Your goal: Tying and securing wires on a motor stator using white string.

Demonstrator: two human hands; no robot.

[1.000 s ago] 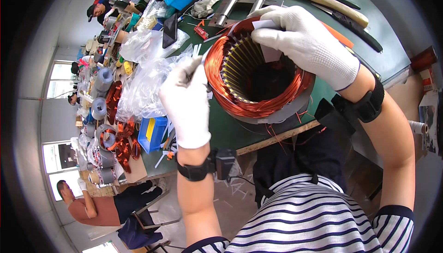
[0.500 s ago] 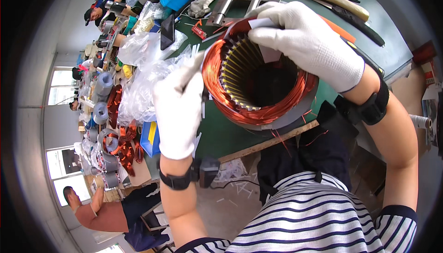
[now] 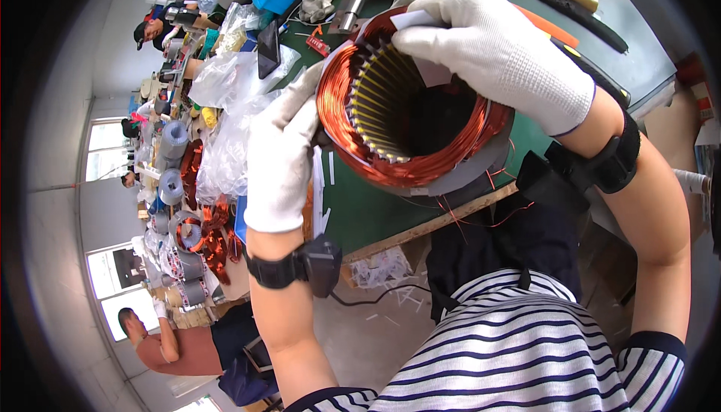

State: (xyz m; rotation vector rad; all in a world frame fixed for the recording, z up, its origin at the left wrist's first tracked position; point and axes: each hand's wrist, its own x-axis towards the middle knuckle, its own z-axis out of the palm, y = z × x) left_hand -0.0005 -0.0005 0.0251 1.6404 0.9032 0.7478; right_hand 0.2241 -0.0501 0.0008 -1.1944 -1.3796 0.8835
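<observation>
The big ring of red-brown wire (image 3: 398, 172) sits on the green table (image 3: 368, 217), near the table's front edge. Its round hole faces up, with yellow strips standing all around the inside. A few thin wire ends (image 3: 451, 213) hang down at the front.

The right hand (image 3: 499, 55), in a white glove, reaches over the far right side of the ring. Its thumb and fingers pinch a white card (image 3: 433, 74), and part of the card pokes down into the hole.

The left hand (image 3: 282, 156), in a white glove too, is at the left side of the ring. Its fingers are close together by the outer edge, but I cannot tell if they pinch anything.

White strips (image 3: 330, 168) lie just beside the left hand. Farther left are see-through plastic bags (image 3: 225, 85) and a black phone (image 3: 268, 49). Past the ring are shiny metal bars (image 3: 357, 3), a crumpled glove (image 3: 321, 1) and a blue bin (image 3: 272, 0). A person in a brown shirt (image 3: 180, 352) is off to the left
</observation>
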